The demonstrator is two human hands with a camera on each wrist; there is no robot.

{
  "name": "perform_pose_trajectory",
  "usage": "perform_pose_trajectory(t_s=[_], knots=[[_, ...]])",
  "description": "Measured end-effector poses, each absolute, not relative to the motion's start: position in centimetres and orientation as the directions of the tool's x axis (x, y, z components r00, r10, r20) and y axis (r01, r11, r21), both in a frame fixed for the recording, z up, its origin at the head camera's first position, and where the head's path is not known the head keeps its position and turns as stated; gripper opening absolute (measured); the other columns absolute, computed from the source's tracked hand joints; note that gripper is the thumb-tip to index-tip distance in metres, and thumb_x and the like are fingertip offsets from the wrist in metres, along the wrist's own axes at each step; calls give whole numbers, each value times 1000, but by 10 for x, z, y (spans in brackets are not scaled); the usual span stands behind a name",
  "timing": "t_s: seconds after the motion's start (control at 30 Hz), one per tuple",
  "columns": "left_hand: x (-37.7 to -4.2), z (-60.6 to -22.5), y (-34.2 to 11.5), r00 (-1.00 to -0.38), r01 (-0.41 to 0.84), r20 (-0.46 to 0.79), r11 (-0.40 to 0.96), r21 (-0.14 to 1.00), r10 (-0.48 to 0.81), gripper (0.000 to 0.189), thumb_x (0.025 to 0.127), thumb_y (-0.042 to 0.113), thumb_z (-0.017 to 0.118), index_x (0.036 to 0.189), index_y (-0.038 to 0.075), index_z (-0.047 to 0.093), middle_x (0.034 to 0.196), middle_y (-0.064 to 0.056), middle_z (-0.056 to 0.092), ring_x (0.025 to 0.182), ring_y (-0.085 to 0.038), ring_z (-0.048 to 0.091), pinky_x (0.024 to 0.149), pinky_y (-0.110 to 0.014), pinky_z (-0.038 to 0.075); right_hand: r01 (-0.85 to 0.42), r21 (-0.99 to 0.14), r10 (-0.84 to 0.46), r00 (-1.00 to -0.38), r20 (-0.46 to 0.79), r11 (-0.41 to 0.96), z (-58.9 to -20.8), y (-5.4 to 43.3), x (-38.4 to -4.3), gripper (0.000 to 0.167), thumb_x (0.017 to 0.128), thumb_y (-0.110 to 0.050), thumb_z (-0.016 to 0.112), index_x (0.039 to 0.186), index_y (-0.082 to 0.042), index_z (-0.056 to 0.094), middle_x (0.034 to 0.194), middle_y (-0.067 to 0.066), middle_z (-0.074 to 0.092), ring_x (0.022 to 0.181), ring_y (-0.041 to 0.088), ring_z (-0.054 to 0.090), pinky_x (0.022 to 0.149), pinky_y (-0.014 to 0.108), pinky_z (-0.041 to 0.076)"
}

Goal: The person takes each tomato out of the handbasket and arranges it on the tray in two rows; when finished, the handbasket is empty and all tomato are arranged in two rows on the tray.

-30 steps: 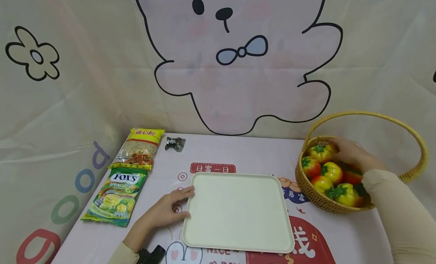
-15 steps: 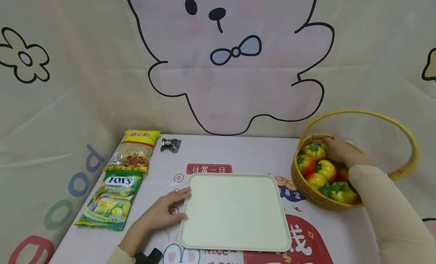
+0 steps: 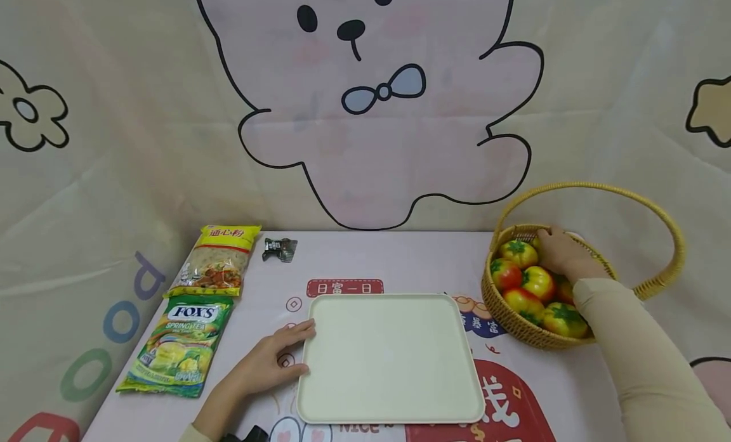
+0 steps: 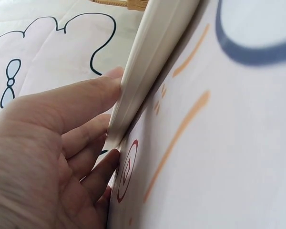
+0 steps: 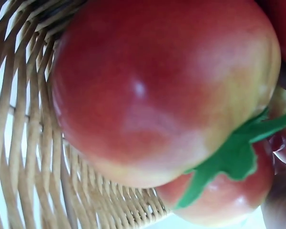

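Note:
My left hand (image 3: pixel 265 361) lies at the left edge of a pale rectangular tray (image 3: pixel 391 359), thumb and fingers extended against its rim. In the left wrist view the thumb (image 4: pixel 81 100) meets the tray's side wall (image 4: pixel 145 62). At the right, my right hand (image 3: pixel 565 253) reaches down into a wicker basket (image 3: pixel 537 339) of several red-and-yellow tomatoes with green tops. Its fingers are mostly hidden among them, so I cannot tell whether they hold one. A large red tomato (image 5: pixel 167 86) fills the right wrist view, beside the woven wall (image 5: pixel 33 109).
A yellow pasta bag (image 3: pixel 217 261) and a green Fox's candy bag (image 3: pixel 177 347) lie at the left. Close by is a small dark wrapped sweet (image 3: pixel 280 249). The basket's tall handle (image 3: pixel 594 187) arches over the right arm. A printed cloth wall (image 3: pixel 400 156) stands behind the table.
The head view has turned slightly right, so everything sits further left. My right hand stays inside the basket, and the left hand stays at the tray's edge.

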State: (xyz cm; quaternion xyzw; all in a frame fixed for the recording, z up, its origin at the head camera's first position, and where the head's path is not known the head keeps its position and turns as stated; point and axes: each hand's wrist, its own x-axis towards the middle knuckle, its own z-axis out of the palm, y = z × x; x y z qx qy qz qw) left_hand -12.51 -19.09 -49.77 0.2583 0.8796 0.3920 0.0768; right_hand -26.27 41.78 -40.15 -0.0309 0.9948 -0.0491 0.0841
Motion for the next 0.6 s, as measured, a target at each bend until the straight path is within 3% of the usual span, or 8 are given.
perform_pose_trajectory(t_s=[0.33,0.6], knots=[[-124,-499,-192,-849,405,87,536,741,521,63,79,42,73,135,21,54,148,6,43,138,-27,37,112,-3,7,-85,-101,-95,-990,-101,991,-399,424,-261,63,79,-14,58,127,19,35,120,45,35,104,59,46,88,67,43],[-125,-499,-191,-856,389,68,549,740,513,64,79,43,73,136,22,53,148,7,42,138,-28,36,112,-3,7,-14,-212,-44,-990,-137,977,-386,423,-255,76,81,-19,67,136,15,27,127,44,27,113,60,36,96,72,34]])
